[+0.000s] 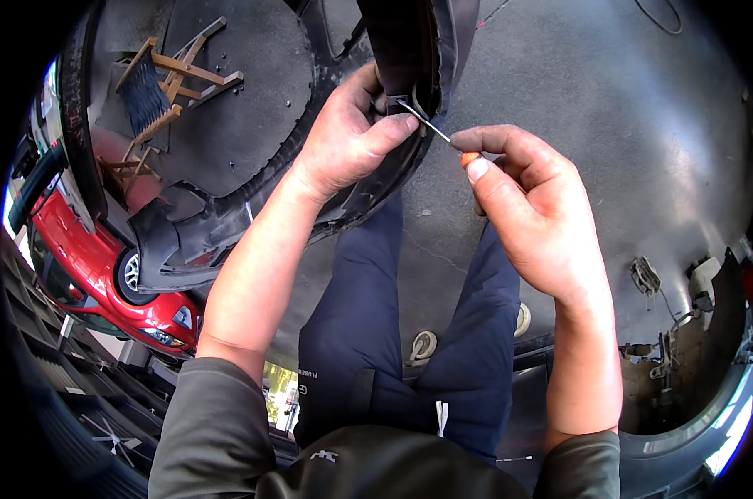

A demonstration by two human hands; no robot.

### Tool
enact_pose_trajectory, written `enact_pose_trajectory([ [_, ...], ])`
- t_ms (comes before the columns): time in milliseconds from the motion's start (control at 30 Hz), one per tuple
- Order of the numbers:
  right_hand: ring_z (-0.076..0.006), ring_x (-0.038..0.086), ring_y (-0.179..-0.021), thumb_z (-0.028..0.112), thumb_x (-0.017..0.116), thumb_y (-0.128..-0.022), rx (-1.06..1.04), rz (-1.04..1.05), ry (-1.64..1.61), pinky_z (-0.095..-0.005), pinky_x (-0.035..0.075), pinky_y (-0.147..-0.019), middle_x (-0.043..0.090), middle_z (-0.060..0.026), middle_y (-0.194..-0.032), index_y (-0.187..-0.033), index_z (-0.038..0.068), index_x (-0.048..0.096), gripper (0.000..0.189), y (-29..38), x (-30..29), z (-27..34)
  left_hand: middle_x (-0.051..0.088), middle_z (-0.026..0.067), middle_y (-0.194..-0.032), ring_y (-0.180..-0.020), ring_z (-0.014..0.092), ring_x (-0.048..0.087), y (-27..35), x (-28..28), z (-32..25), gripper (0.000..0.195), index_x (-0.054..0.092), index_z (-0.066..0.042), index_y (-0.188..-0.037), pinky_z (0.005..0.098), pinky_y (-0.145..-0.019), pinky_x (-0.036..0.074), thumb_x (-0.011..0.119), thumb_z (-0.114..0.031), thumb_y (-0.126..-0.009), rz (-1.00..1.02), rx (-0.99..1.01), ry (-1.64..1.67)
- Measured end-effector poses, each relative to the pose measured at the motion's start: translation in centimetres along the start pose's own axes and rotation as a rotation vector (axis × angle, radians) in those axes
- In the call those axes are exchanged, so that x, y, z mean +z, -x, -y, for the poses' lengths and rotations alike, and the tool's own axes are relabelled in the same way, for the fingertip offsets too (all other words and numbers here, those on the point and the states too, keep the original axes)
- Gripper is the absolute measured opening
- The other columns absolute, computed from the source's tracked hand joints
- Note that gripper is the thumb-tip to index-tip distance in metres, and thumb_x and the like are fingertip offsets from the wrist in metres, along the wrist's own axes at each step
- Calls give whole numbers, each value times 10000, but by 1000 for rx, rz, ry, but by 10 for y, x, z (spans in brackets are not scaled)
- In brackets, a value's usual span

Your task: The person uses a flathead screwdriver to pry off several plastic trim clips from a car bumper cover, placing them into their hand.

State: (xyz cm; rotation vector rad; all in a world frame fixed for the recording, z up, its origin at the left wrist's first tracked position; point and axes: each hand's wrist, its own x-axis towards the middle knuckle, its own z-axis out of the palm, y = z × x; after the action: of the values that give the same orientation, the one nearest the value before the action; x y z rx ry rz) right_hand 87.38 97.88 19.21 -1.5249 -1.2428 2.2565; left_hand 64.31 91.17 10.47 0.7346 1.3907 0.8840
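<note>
My right hand [532,199] grips a screwdriver by its orange handle [471,158], which is mostly hidden inside the fingers. The thin metal shaft [436,129] slants up and left, its tip at a small dark clip or tab [396,104]. My left hand [358,131] holds the edge of a black plastic car bumper cover [389,174] at that same spot. Its thumb lies beside the shaft, and the other fingers are partly hidden behind the plastic. The cover curves from the top of the view down to the lower left, its ragged inner edge showing.
Beyond the cover, a wooden folding stool [144,93] with a dark seat stands on the concrete floor [601,125], small fasteners scattered nearby. A red car [108,268] is at left. Behind my legs are caster wheels [424,344]. A grey car fender [669,446] curves at lower right.
</note>
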Motion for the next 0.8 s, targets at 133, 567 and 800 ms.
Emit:
enact_pose_trajectory([
  [133,-43,561,-793,120,660,-1079,20,12,47,-228,483,-727,662,38,-900,-1294,-25,712,265,-3,-1,5,701,64,-1239,-1128,142,636,1,7,12,546,618,25,-1389,317,-1044,508,780,-180,-910,-64,81,84],
  [567,-432,746,-906,166,692,-1007,-412,0,764,-523,599,-810,768,-212,-944,-1178,9,738,236,-16,-9,3,664,-29,-1047,-943,58,569,0,11,34,193,657,-41,-1163,248,-886,490,643,-42,-971,-158,123,210],
  [800,-397,734,-889,152,707,-987,-630,35,925,-502,593,-766,734,-159,-922,-1240,50,727,273,-25,-26,-4,654,-32,-1036,-931,54,559,0,16,28,220,642,-39,-1191,251,-878,489,622,-24,-972,-140,122,241],
])
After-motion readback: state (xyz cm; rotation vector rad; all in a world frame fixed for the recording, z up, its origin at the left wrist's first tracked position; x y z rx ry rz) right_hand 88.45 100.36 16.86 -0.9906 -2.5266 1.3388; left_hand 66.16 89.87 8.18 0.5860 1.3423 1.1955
